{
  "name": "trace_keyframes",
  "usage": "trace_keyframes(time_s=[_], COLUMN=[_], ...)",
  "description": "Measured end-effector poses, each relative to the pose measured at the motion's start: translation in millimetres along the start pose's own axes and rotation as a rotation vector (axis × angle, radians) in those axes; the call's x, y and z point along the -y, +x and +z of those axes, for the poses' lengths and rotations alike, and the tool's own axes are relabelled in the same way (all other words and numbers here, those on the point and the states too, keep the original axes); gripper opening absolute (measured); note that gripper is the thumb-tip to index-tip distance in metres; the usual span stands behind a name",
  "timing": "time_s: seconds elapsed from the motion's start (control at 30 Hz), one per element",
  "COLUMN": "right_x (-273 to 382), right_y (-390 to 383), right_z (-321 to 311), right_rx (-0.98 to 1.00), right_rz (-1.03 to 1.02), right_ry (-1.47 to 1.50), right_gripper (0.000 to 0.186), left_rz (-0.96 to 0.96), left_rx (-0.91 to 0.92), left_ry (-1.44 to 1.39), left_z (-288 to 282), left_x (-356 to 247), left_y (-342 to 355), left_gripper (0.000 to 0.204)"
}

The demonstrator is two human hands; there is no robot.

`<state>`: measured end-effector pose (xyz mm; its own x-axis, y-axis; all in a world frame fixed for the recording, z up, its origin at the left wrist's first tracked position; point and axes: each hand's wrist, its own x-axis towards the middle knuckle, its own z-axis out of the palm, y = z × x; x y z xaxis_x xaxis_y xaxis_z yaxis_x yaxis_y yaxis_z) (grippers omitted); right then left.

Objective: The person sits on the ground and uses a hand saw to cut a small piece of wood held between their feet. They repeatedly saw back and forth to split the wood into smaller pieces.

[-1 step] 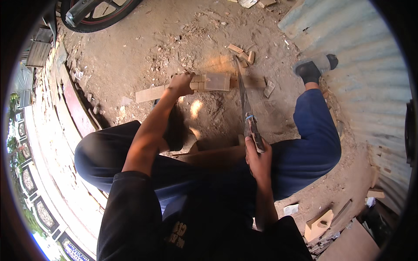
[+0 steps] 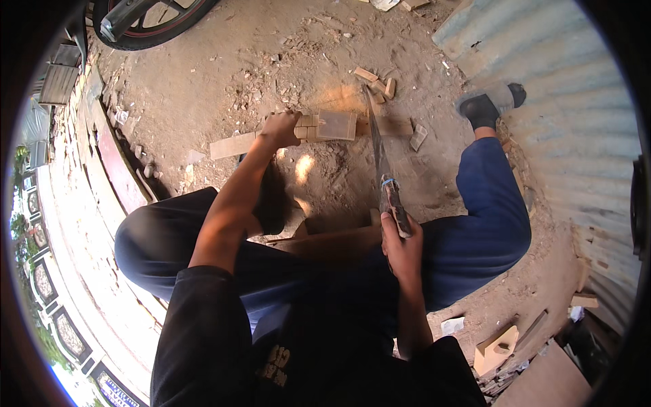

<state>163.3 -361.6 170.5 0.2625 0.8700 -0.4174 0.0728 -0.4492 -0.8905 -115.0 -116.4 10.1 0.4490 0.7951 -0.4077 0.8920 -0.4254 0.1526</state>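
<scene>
A wooden plank [image 2: 234, 146] lies crosswise in front of me, low over the dirt. My left hand [image 2: 280, 129] is closed over it, pressing down left of its middle. Right of that hand, a flat rectangular wooden block [image 2: 337, 125] rests on the plank beside narrow wood strips [image 2: 307, 127]. My right hand [image 2: 403, 245] grips the handle of a handsaw [image 2: 380, 159], whose blade points away from me. The blade crosses the plank just right of the block; how deep it sits in the wood I cannot tell.
Small wood offcuts [image 2: 378, 85] lie beyond the saw tip. A motorcycle wheel [image 2: 152, 30] stands far left, and corrugated metal sheeting [image 2: 542, 88] rises at right. My foot [image 2: 480, 110] is beside the sheeting. Boards [image 2: 122, 156] line the left side; scrap wood [image 2: 497, 351] lies near right.
</scene>
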Motion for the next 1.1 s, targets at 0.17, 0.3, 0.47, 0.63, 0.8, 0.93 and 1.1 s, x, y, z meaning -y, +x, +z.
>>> trace_keyframes(time_s=[0.17,0.3,0.47,0.63,0.8,0.93,1.1], right_x=[9,11,16,16,15,2,4], right_y=[3,4,1,0,4,5,4], right_z=[0,0,4,5,6,6,8], right_rx=[-0.021,-0.013,-0.053,-0.073,-0.047,-0.006,0.01], right_rz=[0.055,0.078,0.051,0.054,0.063,-0.061,-0.061], right_ry=[-0.031,0.008,0.007,0.025,-0.004,-0.054,-0.047], right_gripper=[0.019,0.019,0.018,0.018,0.019,0.013,0.013], left_rz=[-0.108,0.131,0.096,0.07,0.107,0.05,0.006], left_rx=[0.138,-0.188,-0.058,-0.156,-0.149,-0.122,-0.11], left_ry=[0.091,-0.063,-0.076,-0.077,-0.09,-0.099,-0.083], left_z=[-28,-25,-6,-9,-3,-2,-6], left_x=[-35,-57,-69,-87,-82,-84,-87], left_y=[3,7,38,37,40,44,44], left_gripper=[0.111,0.109,0.102,0.082,0.072,0.065,0.076])
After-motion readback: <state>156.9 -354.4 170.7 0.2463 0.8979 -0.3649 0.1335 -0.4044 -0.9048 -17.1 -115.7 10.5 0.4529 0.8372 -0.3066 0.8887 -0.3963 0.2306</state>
